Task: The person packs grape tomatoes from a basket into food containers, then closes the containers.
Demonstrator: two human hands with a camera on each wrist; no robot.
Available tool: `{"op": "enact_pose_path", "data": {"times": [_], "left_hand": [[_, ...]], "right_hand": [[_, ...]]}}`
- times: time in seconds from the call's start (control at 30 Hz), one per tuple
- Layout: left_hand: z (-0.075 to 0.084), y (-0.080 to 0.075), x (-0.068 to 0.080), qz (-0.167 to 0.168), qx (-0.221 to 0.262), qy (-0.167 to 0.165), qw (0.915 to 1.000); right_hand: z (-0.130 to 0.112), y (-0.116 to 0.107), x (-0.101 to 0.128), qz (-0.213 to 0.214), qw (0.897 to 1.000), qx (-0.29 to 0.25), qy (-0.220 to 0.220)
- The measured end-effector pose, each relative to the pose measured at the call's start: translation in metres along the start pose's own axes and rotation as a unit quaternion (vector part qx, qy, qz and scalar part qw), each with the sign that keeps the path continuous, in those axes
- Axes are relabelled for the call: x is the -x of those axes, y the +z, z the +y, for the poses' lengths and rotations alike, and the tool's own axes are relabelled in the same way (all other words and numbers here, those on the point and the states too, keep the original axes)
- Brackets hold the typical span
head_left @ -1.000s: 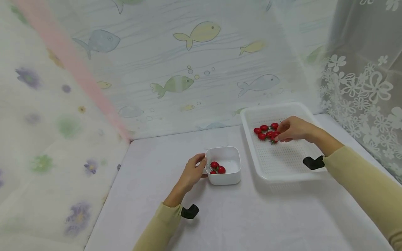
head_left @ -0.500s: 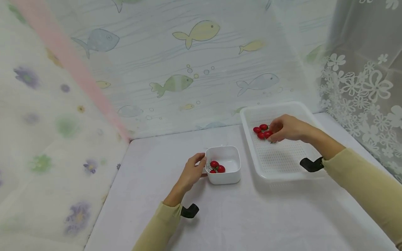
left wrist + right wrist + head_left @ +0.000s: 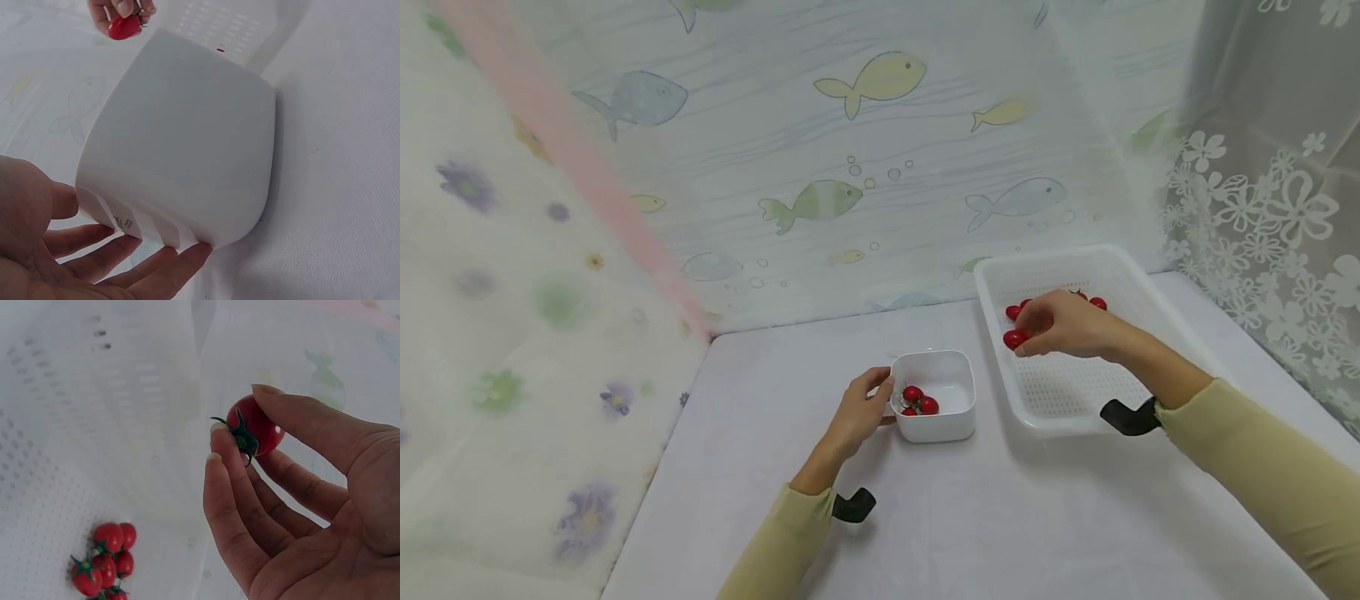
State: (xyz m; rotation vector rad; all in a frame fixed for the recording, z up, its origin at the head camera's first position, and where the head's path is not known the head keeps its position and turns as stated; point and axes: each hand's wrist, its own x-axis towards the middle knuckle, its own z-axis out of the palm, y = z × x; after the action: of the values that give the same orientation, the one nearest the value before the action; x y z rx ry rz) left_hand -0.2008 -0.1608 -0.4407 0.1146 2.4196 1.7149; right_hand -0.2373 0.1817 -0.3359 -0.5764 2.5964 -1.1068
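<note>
Right hand (image 3: 1060, 325) pinches one cherry tomato (image 3: 1015, 339) betw. thumb & fingertips, lifted over the near-left part of the white perforated tray (image 3: 1078, 400); wrist view shows the fruit w/ its green calyx held clear of the tray floor. Left hand (image 3: 859, 410) rests against the left wall of the small white bowl (image 3: 951, 421), fingers relaxed & straight along its side, steadying it w/o gripping. Bowl sits on the desk (image 3: 970, 517), just left of the tray, w/ a few tomatoes (image 3: 919, 400) inside. More tomatoes (image 3: 1093, 302) lie clustered at the tray's far end, partly hidden behind the right hand.

Step in hand, judging by the layout: carrying one picked tomato from tray toward bowl, i.e. mid-transfer, w/ several left in the tray. Next move prob. calls for crossing the tray's left rim, getting over the bowl's opening, then easing the pinch low enough that the fruit doesn't bounce out. Left hand should keep the bowl from sliding.
</note>
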Motion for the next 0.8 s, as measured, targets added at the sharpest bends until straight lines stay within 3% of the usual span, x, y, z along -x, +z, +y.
{"op": "enact_pose_path", "data": {"times": [0.8], "left_hand": [[0.001, 0.000, 0.001, 0.001, -0.004, 0.014, 0.9999]], "right_hand": [[-0.036, 0.064, -0.023, -0.014, 0.999, -0.002, -0.036]]}}
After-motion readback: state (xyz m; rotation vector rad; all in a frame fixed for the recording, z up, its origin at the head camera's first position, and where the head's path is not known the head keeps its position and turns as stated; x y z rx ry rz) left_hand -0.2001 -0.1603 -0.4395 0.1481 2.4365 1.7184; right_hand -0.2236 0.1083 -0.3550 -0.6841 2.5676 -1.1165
